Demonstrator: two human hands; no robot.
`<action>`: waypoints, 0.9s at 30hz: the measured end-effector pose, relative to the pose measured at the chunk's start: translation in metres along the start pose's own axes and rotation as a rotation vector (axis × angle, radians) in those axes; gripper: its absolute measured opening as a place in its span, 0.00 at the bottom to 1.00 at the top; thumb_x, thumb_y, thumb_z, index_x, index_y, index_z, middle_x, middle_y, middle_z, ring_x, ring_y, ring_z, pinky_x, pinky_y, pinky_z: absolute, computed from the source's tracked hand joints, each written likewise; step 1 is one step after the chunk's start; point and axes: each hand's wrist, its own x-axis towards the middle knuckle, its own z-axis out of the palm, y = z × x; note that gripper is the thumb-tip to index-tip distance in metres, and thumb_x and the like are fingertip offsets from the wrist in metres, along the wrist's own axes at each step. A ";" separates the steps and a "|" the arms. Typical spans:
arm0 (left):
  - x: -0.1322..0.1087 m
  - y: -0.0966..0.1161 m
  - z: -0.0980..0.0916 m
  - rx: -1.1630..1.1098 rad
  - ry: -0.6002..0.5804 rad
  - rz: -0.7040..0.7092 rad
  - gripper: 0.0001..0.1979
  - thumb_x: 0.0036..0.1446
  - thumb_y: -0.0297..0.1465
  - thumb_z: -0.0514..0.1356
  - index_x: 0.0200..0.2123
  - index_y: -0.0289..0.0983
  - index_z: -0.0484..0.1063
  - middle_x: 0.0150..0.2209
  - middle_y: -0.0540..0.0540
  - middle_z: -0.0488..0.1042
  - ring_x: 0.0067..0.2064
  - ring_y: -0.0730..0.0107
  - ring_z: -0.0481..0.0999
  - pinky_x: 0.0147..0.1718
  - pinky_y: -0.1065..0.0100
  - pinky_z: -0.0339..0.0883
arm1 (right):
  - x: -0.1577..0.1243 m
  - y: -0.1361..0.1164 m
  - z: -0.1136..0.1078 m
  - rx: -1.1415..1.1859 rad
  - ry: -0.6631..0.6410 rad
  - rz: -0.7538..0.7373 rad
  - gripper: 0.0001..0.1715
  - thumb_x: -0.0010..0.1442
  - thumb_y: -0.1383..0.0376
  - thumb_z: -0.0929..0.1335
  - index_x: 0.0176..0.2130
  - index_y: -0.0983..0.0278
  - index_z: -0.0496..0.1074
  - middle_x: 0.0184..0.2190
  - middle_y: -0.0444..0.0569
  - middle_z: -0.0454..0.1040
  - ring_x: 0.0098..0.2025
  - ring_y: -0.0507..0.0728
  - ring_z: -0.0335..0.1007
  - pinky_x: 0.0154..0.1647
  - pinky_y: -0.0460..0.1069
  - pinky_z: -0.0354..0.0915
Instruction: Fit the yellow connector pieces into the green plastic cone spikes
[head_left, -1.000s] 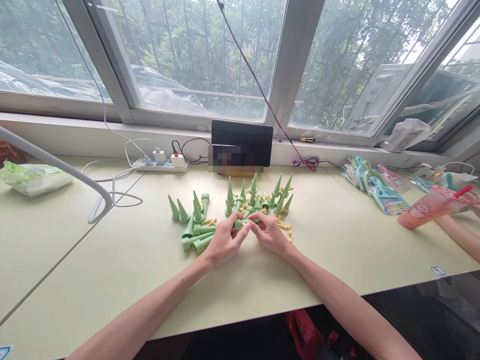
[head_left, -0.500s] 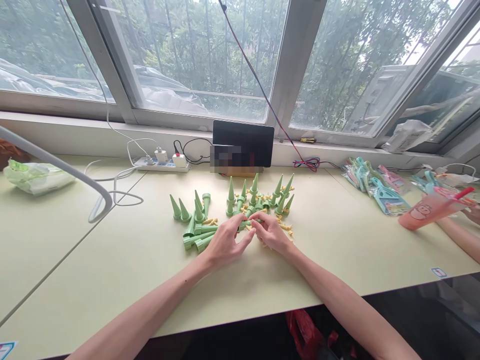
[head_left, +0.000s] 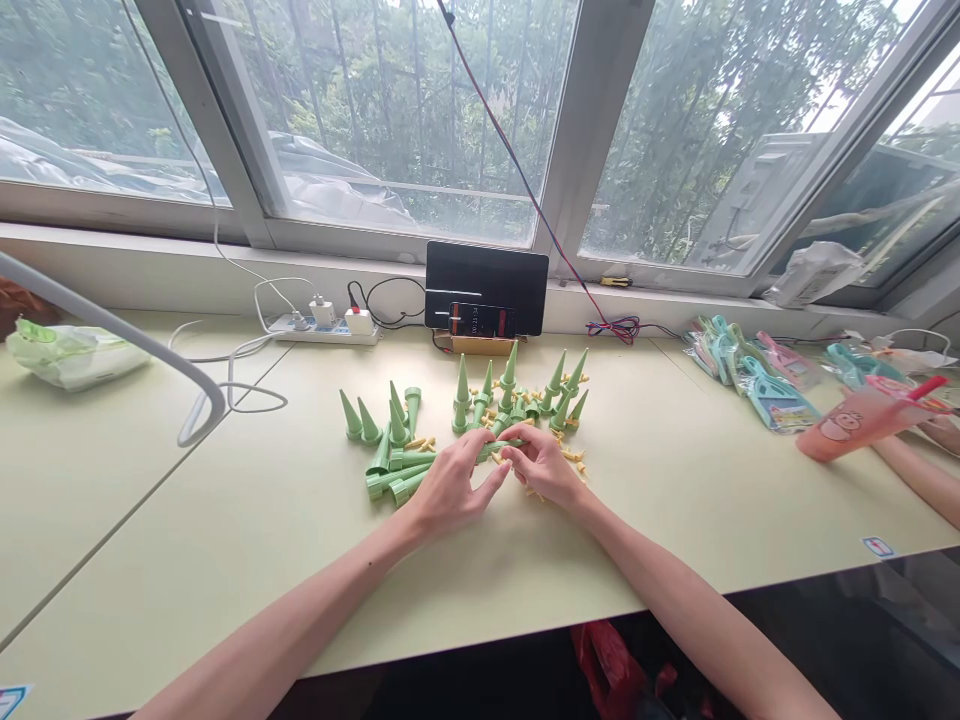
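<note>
My left hand (head_left: 455, 477) and my right hand (head_left: 545, 466) meet over the middle of the table, fingertips almost together. Between them lies a green plastic spike (head_left: 491, 449), partly covered by the fingers of both hands. A small yellow piece (head_left: 497, 458) shows by the fingertips; whether it is gripped I cannot tell. Hollow green spikes (head_left: 409, 478) lie on their sides left of my left hand. Several green cones (head_left: 508, 368) stand point up beyond my hands, some with collars. Small yellow plastic pieces (head_left: 576, 456) are scattered among them and right of my right hand.
A phone (head_left: 481, 320) leans against a dark tablet (head_left: 487, 275) at the back. A power strip (head_left: 322, 330) and a grey curved arm (head_left: 150, 330) are at left. At right are a pink drink cup (head_left: 847, 425), bagged pastel items (head_left: 780, 395) and another person's arm (head_left: 919, 475).
My right fingers have shifted slightly at the green spike, leaving a little more of it visible. My left hand and the standing cones look unmoved.
</note>
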 end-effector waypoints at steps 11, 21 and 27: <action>-0.001 -0.003 0.000 0.015 -0.025 0.022 0.14 0.65 0.38 0.55 0.48 0.36 0.64 0.40 0.44 0.73 0.28 0.72 0.68 0.31 0.67 0.61 | 0.001 -0.001 -0.001 0.038 -0.003 0.021 0.19 0.59 0.51 0.72 0.41 0.63 0.72 0.27 0.43 0.70 0.19 0.48 0.60 0.17 0.45 0.59; 0.000 -0.005 0.000 0.040 -0.032 0.069 0.14 0.65 0.38 0.54 0.49 0.37 0.63 0.41 0.44 0.73 0.29 0.71 0.69 0.32 0.66 0.64 | 0.002 0.003 -0.003 0.063 -0.020 0.037 0.19 0.58 0.51 0.72 0.41 0.62 0.72 0.23 0.41 0.67 0.18 0.48 0.58 0.18 0.45 0.58; 0.000 -0.004 -0.002 0.056 -0.034 0.087 0.13 0.65 0.37 0.55 0.49 0.37 0.63 0.40 0.44 0.73 0.31 0.69 0.71 0.33 0.66 0.65 | 0.003 0.005 -0.003 0.076 -0.032 0.047 0.20 0.57 0.51 0.73 0.41 0.63 0.72 0.24 0.41 0.69 0.19 0.48 0.59 0.18 0.45 0.58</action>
